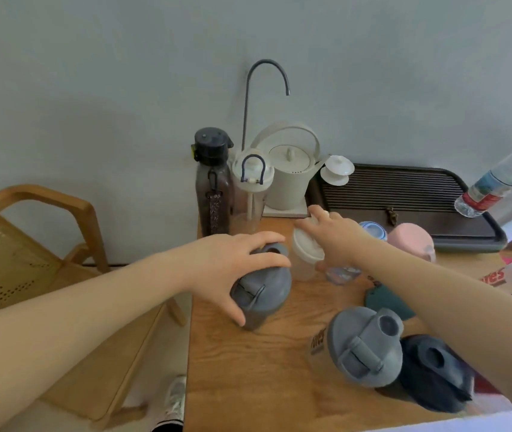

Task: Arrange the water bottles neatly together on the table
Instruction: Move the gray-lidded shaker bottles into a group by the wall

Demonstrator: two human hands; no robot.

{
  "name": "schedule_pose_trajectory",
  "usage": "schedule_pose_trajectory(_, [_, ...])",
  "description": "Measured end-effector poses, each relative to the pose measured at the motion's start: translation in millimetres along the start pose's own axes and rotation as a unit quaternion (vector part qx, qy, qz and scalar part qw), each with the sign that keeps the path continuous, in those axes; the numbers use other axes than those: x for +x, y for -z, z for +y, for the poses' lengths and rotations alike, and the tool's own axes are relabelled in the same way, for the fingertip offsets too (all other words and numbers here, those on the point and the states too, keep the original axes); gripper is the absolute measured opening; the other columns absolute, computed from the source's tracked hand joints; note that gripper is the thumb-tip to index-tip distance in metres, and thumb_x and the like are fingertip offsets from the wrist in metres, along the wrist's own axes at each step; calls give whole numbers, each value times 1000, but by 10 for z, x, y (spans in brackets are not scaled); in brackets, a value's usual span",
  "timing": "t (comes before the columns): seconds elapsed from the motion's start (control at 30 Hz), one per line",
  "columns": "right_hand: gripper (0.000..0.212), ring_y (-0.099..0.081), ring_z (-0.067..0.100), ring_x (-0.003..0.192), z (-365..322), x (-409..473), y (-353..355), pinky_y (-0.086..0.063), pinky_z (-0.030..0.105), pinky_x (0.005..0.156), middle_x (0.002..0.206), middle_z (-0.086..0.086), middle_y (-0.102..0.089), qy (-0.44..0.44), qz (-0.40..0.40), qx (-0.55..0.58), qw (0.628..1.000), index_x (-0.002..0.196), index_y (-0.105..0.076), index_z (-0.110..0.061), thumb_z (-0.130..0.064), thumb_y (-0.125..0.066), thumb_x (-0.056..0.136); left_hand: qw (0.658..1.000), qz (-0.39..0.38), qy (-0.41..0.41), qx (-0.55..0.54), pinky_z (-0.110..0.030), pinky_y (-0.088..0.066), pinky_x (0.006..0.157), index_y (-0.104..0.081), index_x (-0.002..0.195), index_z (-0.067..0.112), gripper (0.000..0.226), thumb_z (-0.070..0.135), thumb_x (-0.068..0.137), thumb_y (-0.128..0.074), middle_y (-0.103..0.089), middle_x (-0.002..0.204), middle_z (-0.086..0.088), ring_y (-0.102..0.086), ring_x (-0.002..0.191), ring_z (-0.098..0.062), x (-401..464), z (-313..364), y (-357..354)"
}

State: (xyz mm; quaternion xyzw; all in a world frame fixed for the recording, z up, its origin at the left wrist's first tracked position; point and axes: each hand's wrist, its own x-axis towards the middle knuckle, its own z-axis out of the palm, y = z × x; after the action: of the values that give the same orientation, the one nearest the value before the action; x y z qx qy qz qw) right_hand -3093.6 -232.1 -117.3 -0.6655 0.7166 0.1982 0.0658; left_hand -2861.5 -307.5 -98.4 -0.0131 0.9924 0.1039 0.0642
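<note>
Near the desk (248, 369) edge stand two shakers, untouched. Mid-desk, the left hand (229, 263) clasps a grey shaker (264, 294); the right hand (332, 232) grips a white-lidded bottle (306, 254). Next, probably: slide both toward the back bottles (214, 188).

On the tan wooden desk (248, 369) stand grey-lidded bottles (260, 294), a dark smoky bottle (212, 194) with a patterned strap at the far left, a cream kettle (289, 176), a pink cup (412, 241) and a ribbed dark brown tray (404, 188).

Kettle (289, 173) behind bottles (260, 291) on table (248, 369), tray (404, 194) right of kettle
</note>
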Motion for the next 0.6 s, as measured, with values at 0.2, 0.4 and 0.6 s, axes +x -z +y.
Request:
schedule_pose_trajectory(0.2, [91, -49, 37, 107, 156, 79, 169, -50, 45, 78, 134, 11, -30, 0, 95, -9, 995, 133, -28, -27, -39, -78, 58, 997, 41, 69, 17, -34, -52, 81, -19, 134, 32, 93, 53, 62, -73, -14, 146, -6, -49, 109, -24, 91, 215, -100])
schedule_pose_trajectory(0.4, [90, -49, 38, 109, 334, 251, 142, -48, 44, 77, 132, 11, -32, -7, 42, -2, 999, 133, -28, -27, -38, -79, 59, 984, 72, 164, 1, -32, -51, 75, -22, 135, 29, 91, 49, 62, -73, -15, 142, -6, -47, 106, -24, 317, 292, -84])
schedule_pose_trajectory(0.6, [90, -48, 37, 112, 363, 386, 82, -46, 45, 86, 132, 10, -33, 13, 25, -26, 999, 131, -30, -25, -38, -82, 59, 956, 126, 262, -24, -35, -48, 78, -19, 137, 30, 94, 48, 63, -74, -9, 146, -7, -50, 109, -30, 673, 194, 162])
